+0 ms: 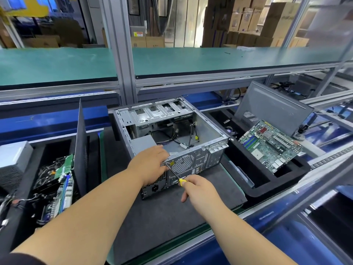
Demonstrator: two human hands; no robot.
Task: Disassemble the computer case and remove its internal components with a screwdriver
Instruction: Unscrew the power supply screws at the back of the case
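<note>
An open computer case (172, 134) lies on its side on a dark grey mat (152, 217) at the centre of the workbench, its rear panel turned toward the viewer and its interior exposed from above, with loose cables (188, 134) lying on its floor. The left hand (150, 163) rests on the near top edge of the case above the power supply (154, 185), palm down with the fingers extended over the rim. The right hand (198, 188) pinches the yellow handle of a small screwdriver (174, 174) between thumb and fingertips, the remaining fingers loosely curled; the metal shaft slants up and to the left, and its tip meets the rear panel just beside the round fan grille (184, 162), close to the left hand. To the right of the case, a black foam tray (263, 180) holds a removed motherboard (271, 144), tilted, with a grey side panel (273, 108) leaning behind it. To the left, another tray holds an upright dark panel (80, 146) and a pile of circuit boards (61, 180) and wiring.
</note>
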